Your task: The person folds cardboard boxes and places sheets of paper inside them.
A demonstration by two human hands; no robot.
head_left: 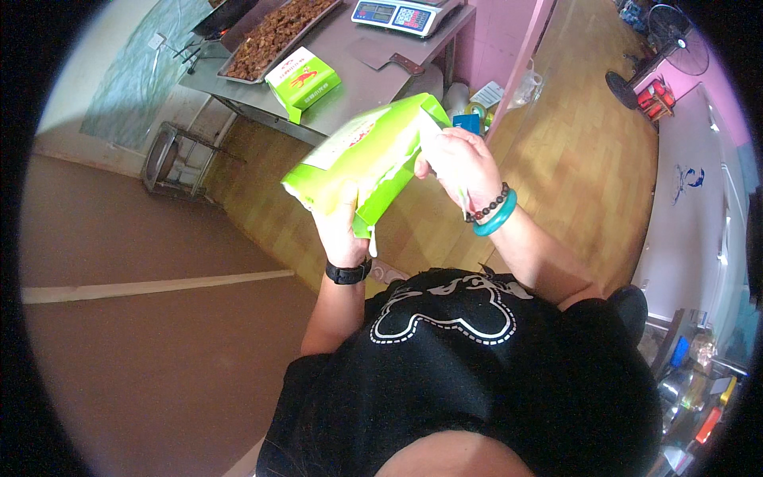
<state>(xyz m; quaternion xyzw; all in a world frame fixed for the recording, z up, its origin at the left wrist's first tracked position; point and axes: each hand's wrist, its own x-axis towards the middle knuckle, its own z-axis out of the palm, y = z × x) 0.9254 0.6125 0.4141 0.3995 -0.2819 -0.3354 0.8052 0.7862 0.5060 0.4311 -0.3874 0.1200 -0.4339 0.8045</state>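
Observation:
A bright green cardboard box [397,176] with a white panel is held tilted in the air before me. My left hand [340,237] grips its lower left end from beneath, its fingers partly hidden by the box. At the upper right end, my right hand [469,163] is closed on the box edge by a white flap or sheet, which I cannot make out clearly. Something thin and white hangs below the box near my left wrist. Another green box [302,79] of the same kind rests at the near edge of the metal table [350,75].
On the table are a metal tray [297,45] of brown food pieces, a digital scale [397,16] and a cleaver [407,63] with a wooden handle. A folding chair [167,159] leans by the left wall. A black fan [675,40] stands at the far right.

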